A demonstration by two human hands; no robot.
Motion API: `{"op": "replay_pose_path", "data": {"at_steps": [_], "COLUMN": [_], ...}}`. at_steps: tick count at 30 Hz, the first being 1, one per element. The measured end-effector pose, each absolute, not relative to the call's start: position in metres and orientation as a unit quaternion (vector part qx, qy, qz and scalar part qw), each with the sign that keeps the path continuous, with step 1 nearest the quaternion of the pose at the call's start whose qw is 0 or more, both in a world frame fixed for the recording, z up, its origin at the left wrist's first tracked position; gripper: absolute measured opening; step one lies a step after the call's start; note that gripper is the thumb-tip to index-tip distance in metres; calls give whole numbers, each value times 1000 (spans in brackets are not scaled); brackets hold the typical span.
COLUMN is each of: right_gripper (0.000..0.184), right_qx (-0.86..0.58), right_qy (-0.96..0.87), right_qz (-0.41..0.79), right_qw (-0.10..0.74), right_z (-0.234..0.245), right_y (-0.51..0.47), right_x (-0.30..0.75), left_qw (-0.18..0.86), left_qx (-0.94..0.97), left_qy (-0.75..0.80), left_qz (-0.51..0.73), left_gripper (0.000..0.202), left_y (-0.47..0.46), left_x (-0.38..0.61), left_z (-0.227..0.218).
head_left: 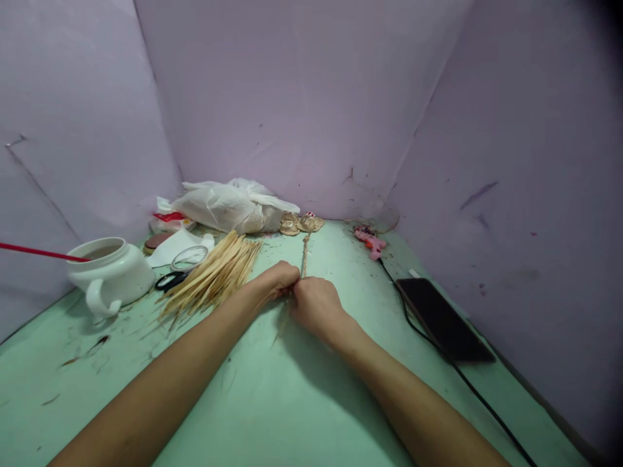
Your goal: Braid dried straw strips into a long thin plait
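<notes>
Both hands meet over the middle of the pale green table. A thin tan braid (305, 253) runs from them toward the back wall. My left hand (282, 279) is closed on the near end of this braid, its fingertips pressed inward. Against it, my right hand (318, 301) is curled in a fist on the same braid, knuckles up. Some thin loose strands hang below the hands. Left of my left hand lies a spread bundle of dry straw strips (219, 272). Small woven straw pieces (309, 224) rest at the braid's far end.
On the left stand a white mug-like pot (121, 275) with a red stick (43, 251) and black-handled scissors (170, 280). A white plastic bag (228, 204) sits at the back. Rightward are a pink glue gun (372, 243), its black cable (438, 349) and a dark phone (445, 321).
</notes>
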State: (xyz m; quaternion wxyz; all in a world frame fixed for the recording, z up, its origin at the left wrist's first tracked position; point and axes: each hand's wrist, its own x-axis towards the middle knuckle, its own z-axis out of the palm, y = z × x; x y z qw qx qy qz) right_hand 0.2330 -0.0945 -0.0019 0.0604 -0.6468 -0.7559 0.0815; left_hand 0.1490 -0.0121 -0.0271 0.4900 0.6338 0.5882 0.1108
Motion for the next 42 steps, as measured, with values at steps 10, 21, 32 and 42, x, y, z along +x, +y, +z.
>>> {"op": "replay_pose_path", "data": {"at_steps": [10,21,32,42], "right_gripper": [14,6,4,6], "right_qx": [-648,-655,-666,-606], "right_qy": [-430,-506,-456,-411], "right_qz": [505,460,465,554], "right_qw": [375,322,364,396], "right_z": [-9,-40,-44,-32], "right_y": [-56,-49,-50,-56], "right_x": [279,271,267,265], "left_qw": [591,482,257,379], "left_qx": [640,700,792,723], "left_qy": [477,520,553,573], "left_qz": [116,83,45,77], "left_gripper": [13,3,11,12], "left_y": [-19,-17,-44,-28], "left_x": [138,140,153,140], "left_z": [-15,-17,5,11]}}
